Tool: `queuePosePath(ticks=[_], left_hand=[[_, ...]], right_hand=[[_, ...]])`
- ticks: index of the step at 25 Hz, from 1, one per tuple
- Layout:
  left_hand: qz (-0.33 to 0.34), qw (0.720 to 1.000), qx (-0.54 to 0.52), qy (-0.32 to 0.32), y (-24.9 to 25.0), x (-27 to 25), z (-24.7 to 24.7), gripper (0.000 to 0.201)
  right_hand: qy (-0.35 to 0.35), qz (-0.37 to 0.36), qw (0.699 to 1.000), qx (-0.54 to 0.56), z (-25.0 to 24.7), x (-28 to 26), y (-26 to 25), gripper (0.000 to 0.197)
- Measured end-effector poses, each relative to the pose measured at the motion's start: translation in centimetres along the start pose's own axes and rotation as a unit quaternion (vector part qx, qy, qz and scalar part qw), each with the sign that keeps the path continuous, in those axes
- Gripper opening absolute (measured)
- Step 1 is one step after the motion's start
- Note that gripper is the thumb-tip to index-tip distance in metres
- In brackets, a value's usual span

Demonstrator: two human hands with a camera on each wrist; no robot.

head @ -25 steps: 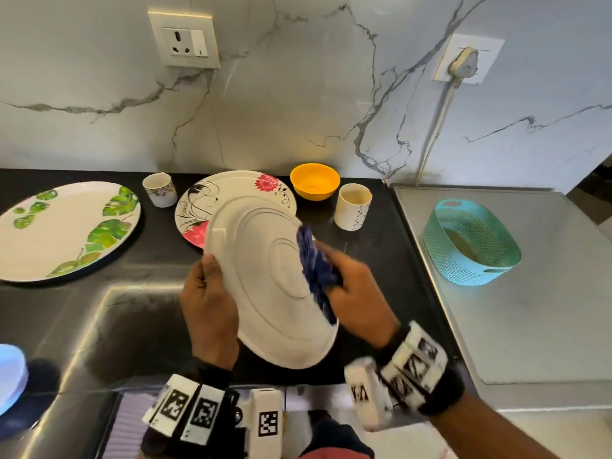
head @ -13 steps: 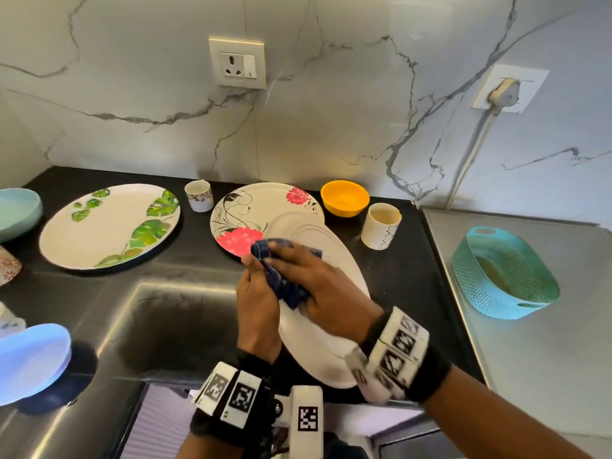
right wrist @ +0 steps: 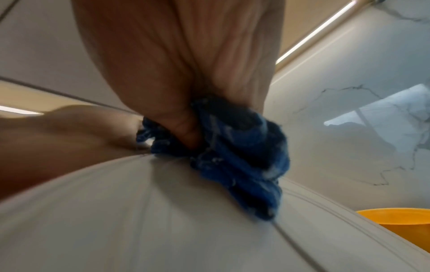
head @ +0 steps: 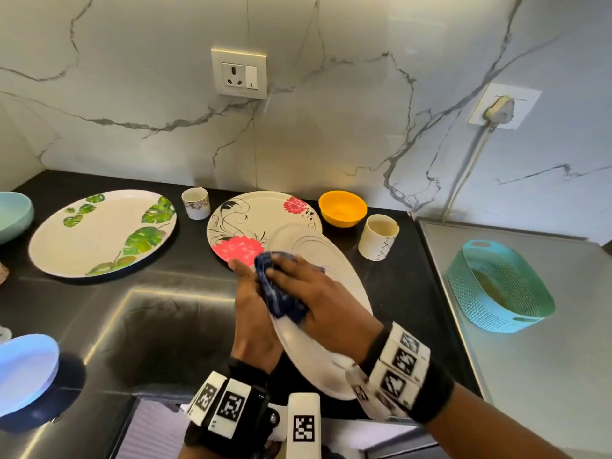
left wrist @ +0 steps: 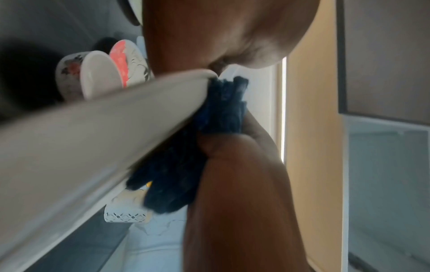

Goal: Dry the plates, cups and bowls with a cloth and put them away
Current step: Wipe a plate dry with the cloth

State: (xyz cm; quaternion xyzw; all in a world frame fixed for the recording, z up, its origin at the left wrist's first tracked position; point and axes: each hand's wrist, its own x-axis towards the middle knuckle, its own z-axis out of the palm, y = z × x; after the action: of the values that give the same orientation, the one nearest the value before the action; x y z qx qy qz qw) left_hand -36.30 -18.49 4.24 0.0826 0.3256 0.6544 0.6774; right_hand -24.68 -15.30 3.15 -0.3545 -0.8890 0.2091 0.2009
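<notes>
Blue cloth (head: 281, 293), bunched in the right hand (head: 318, 299), has slid across the tilted white plate (head: 334, 266) to its left rim, which the left hand (head: 253, 313) grips above the black surface (head: 397, 286) beside the sink (head: 159, 332).

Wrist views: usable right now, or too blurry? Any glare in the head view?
Left wrist: soft and motion-smeared, the white plate rim streaked, blue cloth a dark blob. Right wrist: blurred too, though the cloth's weave and the plate's rings stay readable. Head: mostly sharp, with wide-angle bowing; bright glare lines the sink edge, and the right hand is slightly smeared.
</notes>
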Motion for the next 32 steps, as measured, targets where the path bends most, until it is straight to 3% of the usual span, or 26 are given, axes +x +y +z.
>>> queuePosePath(ticks=[3,7,9,13,16,19,22,25,27,29,32], left_hand=[[-0.055,0.998,0.005,0.016,0.7,0.5,-1.8,0.096],[-0.143,0.99,0.011,0.013,0.4,0.1,-2.4,0.076],[-0.125,0.991,0.021,0.05,0.1,0.1,-2.2,0.064],[-0.115,0.992,0.045,0.042,0.6,0.2,-1.7,0.055],[-0.069,0.991,0.083,0.084,0.6,0.7,-2.8,0.046],[0.009,0.984,0.127,0.121,0.6,1.5,-4.1,0.031],[0.05,0.979,0.164,0.106,0.5,1.6,-3.7,0.028],[0.038,0.975,0.192,0.101,-1.5,1.3,-2.8,0.028],[-0.005,0.983,0.155,0.097,-3.0,0.7,-2.7,0.033],[-0.021,0.987,0.132,0.094,-3.1,0.7,-3.0,0.04],[0.048,0.979,0.157,0.119,-1.8,1.2,-3.1,0.03]], right_hand=[[-0.032,-0.051,0.998,-0.024,2.1,-4.5,0.3,0.053],[-0.068,-0.095,0.992,-0.053,1.9,-6.7,1.5,0.056],[-0.045,-0.057,0.997,-0.039,1.7,-4.6,1.5,0.06],[0.022,-0.022,0.999,-0.022,2.3,-2.0,0.4,0.055],[-0.017,-0.092,0.995,-0.034,3.0,-5.2,1.3,0.049],[-0.068,-0.132,0.985,-0.093,4.2,-10.7,4.4,0.057],[-0.027,-0.142,0.979,-0.145,4.4,-14.8,6.8,0.061],[0.042,-0.131,0.984,-0.117,3.7,-11.7,5.2,0.048],[0.092,-0.081,0.991,-0.05,3.4,-7.3,3.2,0.043],[0.082,-0.039,0.996,0.013,3.0,-4.8,2.0,0.048],[0.035,-0.054,0.998,0.024,4.0,-7.9,2.8,0.051]])
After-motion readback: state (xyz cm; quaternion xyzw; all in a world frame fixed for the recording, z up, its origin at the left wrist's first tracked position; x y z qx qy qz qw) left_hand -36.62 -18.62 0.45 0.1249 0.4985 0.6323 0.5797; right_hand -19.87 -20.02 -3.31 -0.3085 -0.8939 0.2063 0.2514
